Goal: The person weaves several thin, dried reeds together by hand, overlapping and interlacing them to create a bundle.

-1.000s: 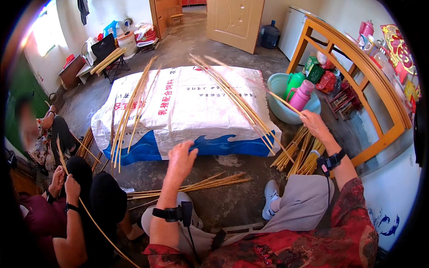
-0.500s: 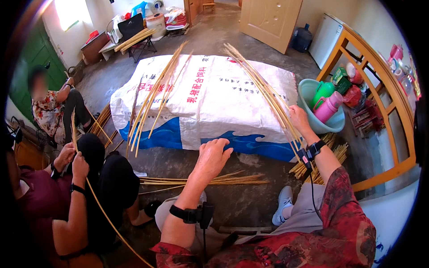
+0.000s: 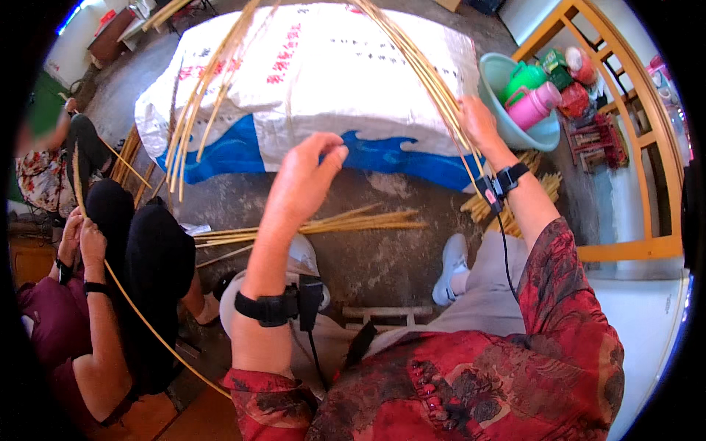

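A white woven sack cover (image 3: pixel 294 88) with red print and blue waves is draped over a low block in front of me. Dry straw stalks lie on it in a left bundle (image 3: pixel 206 88) and a right bundle (image 3: pixel 401 51). My right hand (image 3: pixel 478 125) is at the lower part of the right bundle, fingers curled on its stalks. My left hand (image 3: pixel 305 176) hovers at the cover's front edge, holding nothing, fingers loosely bent and apart. More stalks lie on the floor (image 3: pixel 368 220) below and in bunches (image 3: pixel 537 195) to the right.
A co-worker (image 3: pixel 88 331) at my left holds a long stalk; another person (image 3: pixel 44 169) sits beyond. At right stand a teal basin (image 3: pixel 543 136) with green and pink flasks and a wooden frame (image 3: pixel 640 147). My feet (image 3: pixel 448 272) are on the floor below.
The view has tilted down. My right hand has moved from a single raised stalk onto the right bundle. My left hand has risen slightly toward the cover's front edge, still empty.
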{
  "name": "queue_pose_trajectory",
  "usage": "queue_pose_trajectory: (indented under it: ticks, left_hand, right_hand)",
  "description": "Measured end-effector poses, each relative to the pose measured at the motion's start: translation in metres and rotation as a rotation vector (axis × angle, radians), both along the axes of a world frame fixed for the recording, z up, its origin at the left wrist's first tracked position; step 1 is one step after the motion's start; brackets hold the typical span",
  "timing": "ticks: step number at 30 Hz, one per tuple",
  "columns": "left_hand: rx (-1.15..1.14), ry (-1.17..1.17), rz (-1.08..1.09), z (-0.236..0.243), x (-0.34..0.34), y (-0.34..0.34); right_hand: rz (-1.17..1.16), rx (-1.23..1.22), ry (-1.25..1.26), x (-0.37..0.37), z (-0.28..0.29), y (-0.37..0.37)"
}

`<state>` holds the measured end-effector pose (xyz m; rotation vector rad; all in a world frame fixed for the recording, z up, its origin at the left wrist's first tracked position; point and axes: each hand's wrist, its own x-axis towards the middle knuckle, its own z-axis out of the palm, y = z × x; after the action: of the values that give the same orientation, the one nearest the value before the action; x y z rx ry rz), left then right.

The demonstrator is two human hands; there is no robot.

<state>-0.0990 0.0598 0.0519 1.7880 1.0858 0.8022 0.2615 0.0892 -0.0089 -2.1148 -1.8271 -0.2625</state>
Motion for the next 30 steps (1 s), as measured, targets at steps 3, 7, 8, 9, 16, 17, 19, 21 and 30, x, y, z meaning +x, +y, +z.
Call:
queue_pose_trajectory:
  ticks: [3, 7, 8, 9, 16, 17, 19, 21, 30]
  left_hand:
    - [0.011, -0.017, 0.003, -0.001, 0.0, 0.0]
    - [-0.122, -0.101, 0.023, 0.004, 0.003, 0.001]
    - [-0.136, -0.099, 0.017, 0.003, 0.006, 0.0]
    - [-0.158, -0.181, 0.021, 0.003, 0.004, 0.0]
    - [-0.266, -0.426, 0.107, 0.003, -0.008, -0.003]
    - [-0.289, -0.465, 0.122, 0.006, -0.009, -0.004]
    - [-0.313, -0.501, 0.17, 0.005, -0.013, -0.006]
    - [-0.336, -0.526, 0.181, 0.003, -0.015, -0.007]
    - [-0.404, -0.689, 0.249, -0.001, -0.015, -0.004]
  right_hand:
    - [0.272, 0.023, 0.21, -0.044, 0.01, -0.01]
    - [0.551, -0.13, 0.258, -0.109, -0.016, -0.022]
    - [0.621, -0.191, 0.236, -0.119, -0.033, -0.028]
    - [0.6, -0.321, 0.242, -0.134, -0.043, -0.034]
    - [0.533, -0.826, 0.218, -0.161, -0.144, -0.057]
    - [0.537, -0.834, 0.232, -0.163, -0.158, -0.059]
    - [0.469, -0.844, 0.33, -0.166, -0.176, -0.062]
    - [0.406, -0.919, 0.331, -0.169, -0.193, -0.06]
    - [0.454, -0.783, 0.171, -0.202, -0.234, -0.054]
